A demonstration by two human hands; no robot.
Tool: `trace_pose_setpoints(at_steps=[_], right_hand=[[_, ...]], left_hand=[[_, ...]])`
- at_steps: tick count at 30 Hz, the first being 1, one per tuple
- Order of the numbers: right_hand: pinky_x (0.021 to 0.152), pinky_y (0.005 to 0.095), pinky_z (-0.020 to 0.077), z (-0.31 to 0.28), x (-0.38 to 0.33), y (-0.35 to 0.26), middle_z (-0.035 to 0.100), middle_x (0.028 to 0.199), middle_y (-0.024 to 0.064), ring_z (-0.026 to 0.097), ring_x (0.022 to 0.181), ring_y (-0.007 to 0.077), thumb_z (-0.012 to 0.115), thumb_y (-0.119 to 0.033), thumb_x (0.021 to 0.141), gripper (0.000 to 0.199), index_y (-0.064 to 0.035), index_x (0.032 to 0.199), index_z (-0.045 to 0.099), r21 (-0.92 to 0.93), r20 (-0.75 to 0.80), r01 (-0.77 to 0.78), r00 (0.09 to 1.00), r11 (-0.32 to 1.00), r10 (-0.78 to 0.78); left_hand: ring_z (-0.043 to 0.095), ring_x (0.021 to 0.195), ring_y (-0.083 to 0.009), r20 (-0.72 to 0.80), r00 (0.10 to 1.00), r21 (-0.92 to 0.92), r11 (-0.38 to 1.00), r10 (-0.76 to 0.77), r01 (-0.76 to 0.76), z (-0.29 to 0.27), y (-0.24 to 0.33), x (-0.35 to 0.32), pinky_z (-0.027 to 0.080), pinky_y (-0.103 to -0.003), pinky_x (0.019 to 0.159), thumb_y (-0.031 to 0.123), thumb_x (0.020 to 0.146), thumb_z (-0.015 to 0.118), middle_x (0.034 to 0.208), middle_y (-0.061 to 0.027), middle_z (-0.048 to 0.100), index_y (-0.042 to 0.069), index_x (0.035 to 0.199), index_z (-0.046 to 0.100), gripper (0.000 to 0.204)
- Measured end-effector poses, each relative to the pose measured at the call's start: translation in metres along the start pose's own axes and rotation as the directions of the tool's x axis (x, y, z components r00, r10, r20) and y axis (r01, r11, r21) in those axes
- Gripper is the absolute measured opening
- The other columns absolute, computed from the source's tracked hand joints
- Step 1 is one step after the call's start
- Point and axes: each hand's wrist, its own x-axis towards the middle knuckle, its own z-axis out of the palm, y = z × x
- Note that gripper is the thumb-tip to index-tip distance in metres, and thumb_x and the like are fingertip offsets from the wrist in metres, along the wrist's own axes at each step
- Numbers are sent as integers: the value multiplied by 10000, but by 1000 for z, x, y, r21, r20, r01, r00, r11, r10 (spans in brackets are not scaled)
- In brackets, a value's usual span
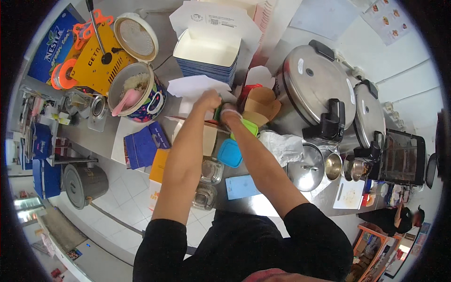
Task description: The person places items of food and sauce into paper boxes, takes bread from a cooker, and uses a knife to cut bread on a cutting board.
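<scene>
My left hand point(210, 99) is closed, its knuckles upward, above an open white paper box point(188, 104) with a raised flap. Something narrow and green point(217, 113) shows right beside it; whether I grip it is unclear. Close by on the right, my right hand point(230, 114) points down among the boxes, a pale band at its wrist and its fingers mostly hidden. A brown paper food box point(260, 104) stands open to its right. Under my right forearm lie a lime-green lid point(250, 127) and a blue square lid point(229, 153).
Behind my hands rises a stack of paper trays point(206, 49). A large steel cooker point(312, 87) stands right, a rice pot point(136, 91) with a pink scoop left. Clear plastic containers point(211, 170) and a light-blue flat box point(241, 186) lie near the front edge.
</scene>
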Motion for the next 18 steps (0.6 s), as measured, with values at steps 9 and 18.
trace_pose_setpoints(at_steps=[9,18], right_hand=[[898,445,560,-8,-39,62,719,1138,222,699,1064,365,628,-235,886,320,-45,1128,716,-51,-326,325,888,944,-323],[1077,469,464,-50,-419,158,457,1496,289,595,1265,406,761,-446,895,1144,22,1611,1,637,-478,587,809,499,-341]], left_hand=[[642,576,-260,163,984,-136,990,64,-42,-170,89,-57,515,-432,580,370,934,638,702,-172,692,-45,875,728,428],[526,558,-81,45,998,-516,856,40,-11,-133,331,-261,438,-285,524,329,984,693,634,-2,612,-15,763,696,409]])
